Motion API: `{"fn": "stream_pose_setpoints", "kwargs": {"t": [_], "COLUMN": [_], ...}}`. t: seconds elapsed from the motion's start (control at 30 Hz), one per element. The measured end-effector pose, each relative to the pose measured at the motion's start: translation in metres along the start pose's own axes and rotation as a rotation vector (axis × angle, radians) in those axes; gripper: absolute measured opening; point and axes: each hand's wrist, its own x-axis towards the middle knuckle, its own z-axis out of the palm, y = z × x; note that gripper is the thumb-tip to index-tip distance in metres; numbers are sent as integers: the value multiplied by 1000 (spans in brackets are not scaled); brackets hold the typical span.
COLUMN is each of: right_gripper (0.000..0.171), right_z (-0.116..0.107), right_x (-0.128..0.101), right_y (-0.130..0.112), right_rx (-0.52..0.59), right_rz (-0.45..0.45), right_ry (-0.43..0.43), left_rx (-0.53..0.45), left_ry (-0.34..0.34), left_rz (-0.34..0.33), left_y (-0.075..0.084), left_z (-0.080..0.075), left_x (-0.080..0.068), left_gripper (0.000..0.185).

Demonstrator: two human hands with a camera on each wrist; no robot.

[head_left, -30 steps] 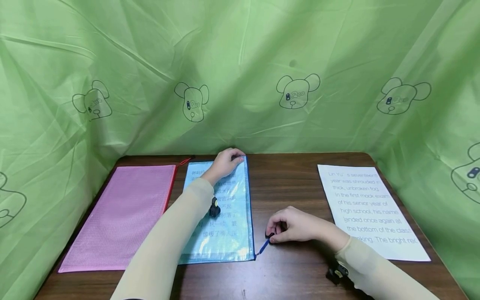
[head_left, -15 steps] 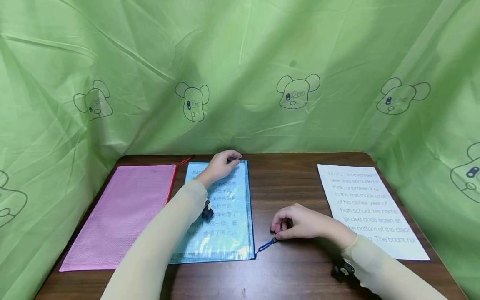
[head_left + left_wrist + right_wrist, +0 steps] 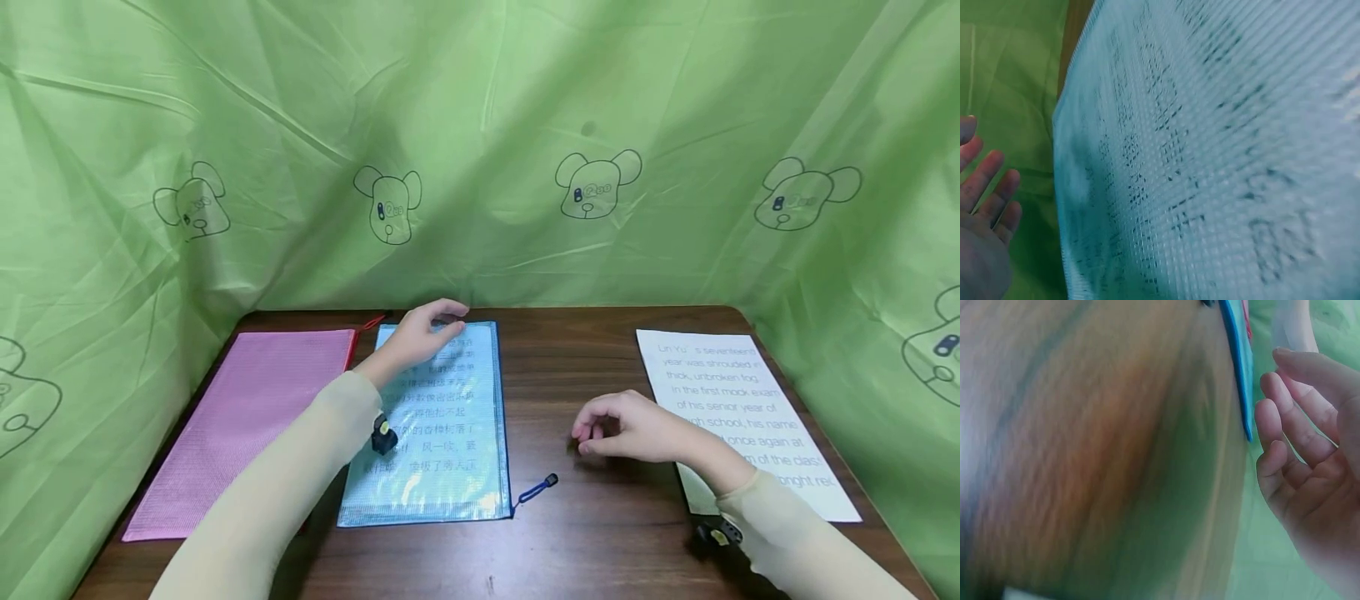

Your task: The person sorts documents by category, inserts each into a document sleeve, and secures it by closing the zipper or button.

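Observation:
A blue mesh zipper pouch (image 3: 442, 433) lies flat on the table, with a sheet of printed Chinese text showing through it. My left hand (image 3: 420, 333) hovers over its far end, fingers loosely bent and holding nothing; the left wrist view shows that hand (image 3: 985, 212) beside the pouch (image 3: 1166, 156). From the pouch's near right corner a dark blue zipper pull cord (image 3: 537, 488) trails onto the wood. My right hand (image 3: 626, 425) is apart from the cord, up and right of it, fingers relaxed. In the right wrist view the hand (image 3: 1310, 431) has nothing between its fingers.
A pink mesh zipper pouch (image 3: 255, 425) with a red zipper edge lies at the left. At the right a white sheet with printed English text (image 3: 720, 375) lies partly behind the right forearm. Green cloth (image 3: 480, 150) with bear drawings hangs around the brown table (image 3: 570, 550).
My right hand has let go of the zipper pull cord and moved right and away from it. My left hand has left the pouch's far right corner and drawn left.

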Motion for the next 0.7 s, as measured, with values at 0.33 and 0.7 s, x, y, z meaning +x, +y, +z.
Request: {"fn": "stream_pose_setpoints", "kwargs": {"t": [0.33, 0.7], "right_gripper": [18, 30], "right_z": [-40, -90], "right_x": [-45, -116], "right_y": [10, 39], "right_rx": [-47, -165], "right_rz": [103, 474], "right_ry": [176, 347], "left_rx": [-96, -202], "left_ry": [-3, -20], "left_rz": [70, 85], "left_y": [33, 93], "left_z": [38, 135], "left_x": [-4, 23], "left_gripper": [47, 59]}}
